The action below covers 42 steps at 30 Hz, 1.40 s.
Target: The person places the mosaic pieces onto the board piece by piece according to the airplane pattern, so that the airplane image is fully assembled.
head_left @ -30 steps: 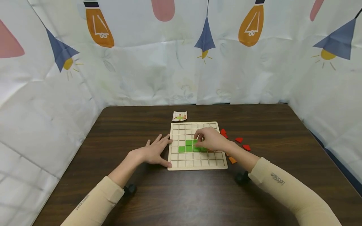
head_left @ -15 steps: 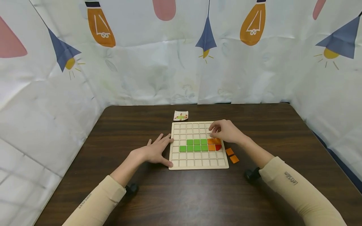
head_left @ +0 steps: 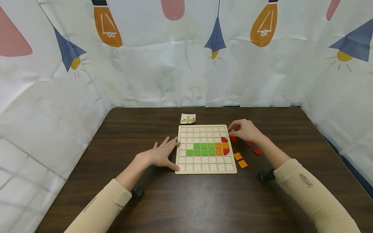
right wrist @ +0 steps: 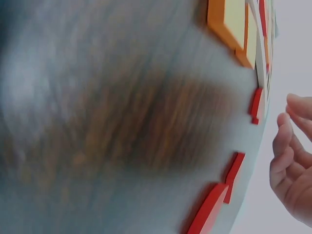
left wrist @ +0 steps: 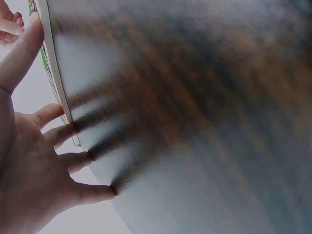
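Note:
A wooden grid board (head_left: 206, 167) lies on the table. Green squares (head_left: 204, 152) fill part of two rows, with orange squares (head_left: 219, 151) to their right. Two red quarter-round pieces (head_left: 226, 151) sit by the right edge, above and below the orange. My left hand (head_left: 158, 155) rests with spread fingers along the board's left edge; in the left wrist view its thumb (left wrist: 31, 44) touches the rim. My right hand (head_left: 246, 130) is just past the upper right edge, close over a loose red piece (head_left: 233, 138). In the right wrist view its fingers are loosely bent, nothing visible between them.
Two loose orange squares (head_left: 242, 164) lie right of the board. More red pieces (head_left: 257, 152) lie under and beside the right forearm. A small picture card (head_left: 187, 118) lies behind the board. A printed white curtain (head_left: 163, 74) hangs behind the table.
My right hand has moved from over the green squares, across the board's upper right, to beyond its right edge. The orange and red pieces it covered now show. The left hand stays put.

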Available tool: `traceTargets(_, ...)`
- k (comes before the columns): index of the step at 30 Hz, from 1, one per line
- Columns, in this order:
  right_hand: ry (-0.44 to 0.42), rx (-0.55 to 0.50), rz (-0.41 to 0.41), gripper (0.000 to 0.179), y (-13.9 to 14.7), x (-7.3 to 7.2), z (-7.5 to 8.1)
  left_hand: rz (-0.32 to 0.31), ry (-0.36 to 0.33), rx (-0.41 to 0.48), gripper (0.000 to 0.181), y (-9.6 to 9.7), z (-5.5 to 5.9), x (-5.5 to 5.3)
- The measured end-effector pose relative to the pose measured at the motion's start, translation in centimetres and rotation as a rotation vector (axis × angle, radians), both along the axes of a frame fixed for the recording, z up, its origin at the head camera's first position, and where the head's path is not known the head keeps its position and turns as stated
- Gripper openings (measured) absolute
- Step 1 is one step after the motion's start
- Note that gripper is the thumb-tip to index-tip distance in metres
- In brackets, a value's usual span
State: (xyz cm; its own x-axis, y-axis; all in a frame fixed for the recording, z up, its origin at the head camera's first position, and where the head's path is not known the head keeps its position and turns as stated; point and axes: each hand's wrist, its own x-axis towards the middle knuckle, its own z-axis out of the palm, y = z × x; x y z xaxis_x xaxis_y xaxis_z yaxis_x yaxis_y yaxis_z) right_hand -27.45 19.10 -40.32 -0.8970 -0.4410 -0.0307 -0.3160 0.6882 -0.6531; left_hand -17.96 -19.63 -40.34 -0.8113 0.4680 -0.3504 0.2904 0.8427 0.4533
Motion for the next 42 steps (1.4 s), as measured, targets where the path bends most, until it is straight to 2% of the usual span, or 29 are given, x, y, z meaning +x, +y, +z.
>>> traceTargets(7,-0.050,0.078,0.008,0.020,0.8,-0.8,-0.1,-0.002,-0.009,-0.002,0.105,0.0,0.1,-0.1)
traceTargets(17,-0.051,0.132,0.005,0.017,1.2,-1.3,-0.6,-0.005,-0.011,-0.003,0.106,0.1,0.2,-0.1)
traceTargets(25,-0.022,0.143,0.010,0.020,1.8,-1.6,-0.9,-0.002,-0.013,-0.013,0.106,0.1,0.1,-0.1)
traceTargets(32,-0.048,0.156,0.079,0.025,2.0,-1.7,-0.5,0.001,-0.011,0.003,0.105,0.0,0.2,0.0)
traceTargets(42,-0.017,0.166,0.082,0.022,2.0,-1.5,-0.5,-0.001,-0.014,-0.003,0.105,0.1,0.3,0.2)
